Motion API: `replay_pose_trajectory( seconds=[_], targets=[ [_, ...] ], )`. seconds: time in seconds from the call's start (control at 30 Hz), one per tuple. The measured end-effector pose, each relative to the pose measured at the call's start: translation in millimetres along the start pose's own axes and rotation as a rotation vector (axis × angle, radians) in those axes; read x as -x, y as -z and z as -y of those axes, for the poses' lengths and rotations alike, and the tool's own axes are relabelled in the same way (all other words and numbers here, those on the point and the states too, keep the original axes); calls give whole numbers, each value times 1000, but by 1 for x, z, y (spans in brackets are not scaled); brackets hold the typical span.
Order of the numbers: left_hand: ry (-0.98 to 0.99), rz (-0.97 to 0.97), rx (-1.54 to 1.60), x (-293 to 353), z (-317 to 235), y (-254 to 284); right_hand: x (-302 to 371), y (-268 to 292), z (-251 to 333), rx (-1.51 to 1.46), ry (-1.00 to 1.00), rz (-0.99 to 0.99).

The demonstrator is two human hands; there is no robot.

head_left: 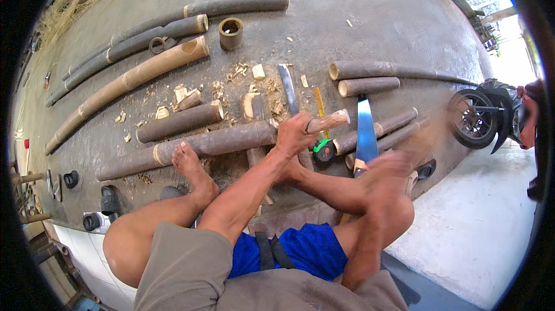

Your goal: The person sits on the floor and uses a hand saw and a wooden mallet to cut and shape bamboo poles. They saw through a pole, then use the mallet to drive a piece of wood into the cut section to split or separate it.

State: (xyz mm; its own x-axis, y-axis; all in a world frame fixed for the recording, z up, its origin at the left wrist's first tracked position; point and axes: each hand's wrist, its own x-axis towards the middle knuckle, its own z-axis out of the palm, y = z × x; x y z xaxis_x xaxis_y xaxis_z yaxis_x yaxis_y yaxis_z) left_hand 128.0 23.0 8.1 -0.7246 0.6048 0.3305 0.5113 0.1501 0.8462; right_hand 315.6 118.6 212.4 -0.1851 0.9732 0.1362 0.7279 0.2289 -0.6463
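My left hand (295, 133) is closed around a short pale wooden stick (329, 120), right at the cut end of a long dark bamboo pole (214, 142). My left foot (191, 166) rests on that pole. My right hand (393, 167) is blurred by motion, just right of the wooden handle of a blue-bladed handsaw (365, 129) lying on the ground. Whether it grips anything cannot be made out. A dark machete blade (287, 86) lies beyond my left hand.
Several bamboo poles (133, 76) and short cut pieces (180, 121) lie on the concrete floor among wood chips (240, 71). A bamboo ring (230, 32) stands at the back. A green tape measure (324, 150) lies by the saw. A motorcycle (483, 115) and a person (529, 120) are at the right.
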Motion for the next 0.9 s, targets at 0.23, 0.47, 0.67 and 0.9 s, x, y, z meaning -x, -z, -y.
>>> replay_pose_trajectory(
  seconds=[0.23, 0.47, 0.67, 0.9],
  targets=[
    [43, 98, -22, 3, 4, 8, -13, 32, -23, -190, -173, 261],
    [48, 113, -66, 0, 14, 6, 3, 23, 34, 106, -26, -164],
    [48, 145, -105, 9, 14, 13, 16, 33, 8, -34, -106, 275],
    [52, 198, -99, 5, 15, 15, -2, 13, 29, 0, 4, -222]
  ],
)
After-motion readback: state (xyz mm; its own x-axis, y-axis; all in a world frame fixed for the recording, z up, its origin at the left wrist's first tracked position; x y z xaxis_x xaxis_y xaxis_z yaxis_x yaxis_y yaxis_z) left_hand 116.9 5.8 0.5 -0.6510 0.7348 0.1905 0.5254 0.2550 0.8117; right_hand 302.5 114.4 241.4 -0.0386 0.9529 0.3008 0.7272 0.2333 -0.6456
